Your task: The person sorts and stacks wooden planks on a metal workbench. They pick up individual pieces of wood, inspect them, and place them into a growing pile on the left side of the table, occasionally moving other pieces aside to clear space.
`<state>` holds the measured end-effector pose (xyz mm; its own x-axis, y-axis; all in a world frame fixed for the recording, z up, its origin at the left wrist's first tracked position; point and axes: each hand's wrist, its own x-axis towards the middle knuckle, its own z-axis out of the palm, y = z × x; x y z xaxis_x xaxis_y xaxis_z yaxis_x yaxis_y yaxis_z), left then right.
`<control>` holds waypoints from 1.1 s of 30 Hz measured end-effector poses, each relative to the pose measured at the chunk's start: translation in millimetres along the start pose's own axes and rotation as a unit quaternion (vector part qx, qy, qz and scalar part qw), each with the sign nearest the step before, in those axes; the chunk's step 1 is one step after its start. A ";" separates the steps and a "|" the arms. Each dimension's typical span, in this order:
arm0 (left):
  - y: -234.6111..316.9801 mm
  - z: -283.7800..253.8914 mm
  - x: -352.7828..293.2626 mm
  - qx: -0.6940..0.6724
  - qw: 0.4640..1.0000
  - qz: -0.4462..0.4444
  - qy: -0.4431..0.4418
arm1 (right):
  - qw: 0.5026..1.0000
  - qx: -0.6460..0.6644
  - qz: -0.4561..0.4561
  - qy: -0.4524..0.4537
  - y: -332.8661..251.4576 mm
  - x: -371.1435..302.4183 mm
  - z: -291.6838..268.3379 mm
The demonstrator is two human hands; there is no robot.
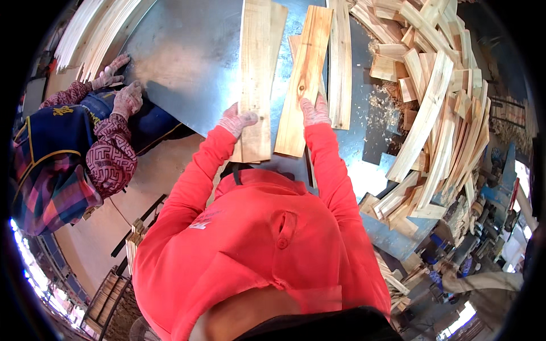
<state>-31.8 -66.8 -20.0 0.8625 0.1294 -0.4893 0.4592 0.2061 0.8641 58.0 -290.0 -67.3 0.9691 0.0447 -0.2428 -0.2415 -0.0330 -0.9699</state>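
Gloved fingers of my left hand wrap the left edge of a pale wooden board, thumb on its top face. Another board shows partly from under it. My right hand grips a shorter, yellower wooden board with a dark knot, which slants up to the right. Beneath that one, part of a further piece of wood shows, mostly hidden. Both boards are above a shiny metal tabletop. To the right of my right hand, a long board lies lengthwise.
At the left a co-worker in a blue apron has gloved hands by the table edge, near a stack of long strips. A jumbled heap of wood offcuts covers the right side, with sawdust beside it.
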 end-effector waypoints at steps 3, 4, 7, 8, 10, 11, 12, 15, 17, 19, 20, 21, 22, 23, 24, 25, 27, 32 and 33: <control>-7.1 -24.1 4.0 -0.024 1.000 -0.012 0.004 | 0.997 -0.059 0.017 -0.056 13.2 3.2 11.0; -23.7 -45.5 8.7 -0.036 0.999 0.024 -0.018 | 0.990 -0.121 0.037 -0.069 1.4 -3.8 30.5; -34.1 -45.6 16.4 0.018 0.998 0.036 -0.043 | 0.916 -0.388 0.059 -0.083 -46.6 -24.0 82.8; -20.7 -33.3 13.4 0.053 0.998 0.024 -0.039 | 0.901 -0.420 0.046 -0.095 -54.0 -24.2 91.8; -10.2 -13.2 7.1 0.021 0.998 0.046 0.030 | 0.894 -0.430 -0.049 -0.115 -52.8 -21.8 80.7; -3.9 -22.8 9.6 0.034 0.997 0.017 0.067 | 0.888 -0.436 -0.092 -0.112 -53.5 -14.5 71.9; -0.7 -36.0 9.9 0.040 0.993 -0.015 0.113 | 0.883 -0.457 -0.100 -0.029 -60.3 -5.1 58.9; 10.4 -101.2 11.6 -0.009 0.991 0.016 0.133 | 0.845 -0.509 -0.035 0.163 -79.3 22.8 -12.4; 54.9 -149.7 15.9 0.416 0.888 -0.024 0.197 | 0.818 -0.553 0.088 0.130 -78.4 35.8 -52.9; 93.3 -147.2 17.2 0.607 0.755 -0.053 0.242 | 0.802 -0.573 0.147 0.080 -74.2 36.2 -73.3; 67.0 -196.7 32.1 0.591 0.773 -0.052 0.224 | 0.794 -0.589 0.140 0.049 -63.3 34.9 -69.1; 39.5 -236.2 40.0 0.580 0.778 -0.062 0.232 | 0.783 -0.608 0.131 0.010 -56.5 35.6 -61.7; 25.3 -253.4 50.7 0.571 0.783 -0.067 0.236 | 0.792 -0.596 0.130 0.007 -53.7 37.6 -60.1; 26.7 -248.5 55.2 0.574 0.784 -0.066 0.228 | 0.802 -0.583 0.132 0.006 -50.7 36.7 -59.8; 26.6 -242.8 58.5 0.577 0.784 -0.066 0.221 | 0.811 -0.570 0.133 0.004 -49.7 36.5 -62.4; 28.9 -236.7 53.8 0.582 0.781 -0.072 0.217 | 0.819 -0.553 0.153 -0.007 -59.4 34.3 -63.5; 53.4 -172.9 40.5 0.695 0.650 0.047 0.304 | 0.862 -0.480 0.161 0.012 -61.5 27.1 -68.7; -7.1 -36.2 70.9 0.317 0.938 0.121 0.065 | 0.977 -0.083 0.150 -0.127 -85.7 -17.4 -79.2; -4.9 26.1 66.4 0.241 0.968 0.063 -0.041 | 0.967 -0.186 0.143 -0.097 -74.5 -19.4 -89.4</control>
<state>28.8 -84.5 -53.7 0.9230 0.0433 -0.3824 0.3783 -0.2849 0.8807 61.8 -377.7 11.6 0.8285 0.1649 -0.5351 -0.4289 -0.4274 -0.7958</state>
